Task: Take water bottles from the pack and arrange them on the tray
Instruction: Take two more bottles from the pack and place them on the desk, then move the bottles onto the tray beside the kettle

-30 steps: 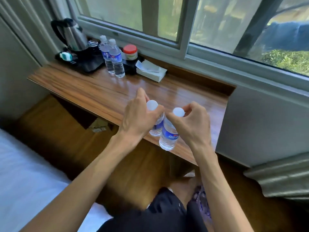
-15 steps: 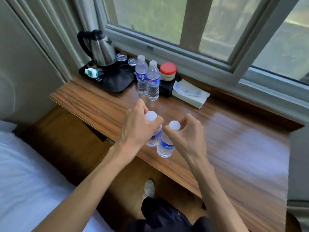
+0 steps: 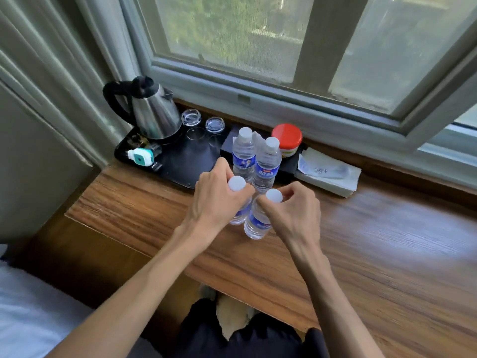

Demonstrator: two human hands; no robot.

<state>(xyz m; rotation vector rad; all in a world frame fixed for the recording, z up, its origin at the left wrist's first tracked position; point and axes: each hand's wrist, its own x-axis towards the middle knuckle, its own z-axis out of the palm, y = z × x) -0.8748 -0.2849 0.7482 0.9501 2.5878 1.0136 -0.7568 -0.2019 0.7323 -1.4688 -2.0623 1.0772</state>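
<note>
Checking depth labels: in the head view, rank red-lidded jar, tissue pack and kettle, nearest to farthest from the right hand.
From the right hand, holding a water bottle:
1. Tissue pack, behind it and slightly right, by the window.
2. Red-lidded jar, straight behind, on the black box.
3. Kettle, far left on the black tray.

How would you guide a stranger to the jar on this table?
Start at the window and drop to the table's back edge. Beside the two standing bottles, right of the black tray, sits the jar: the only thing with a red lid.
</note>
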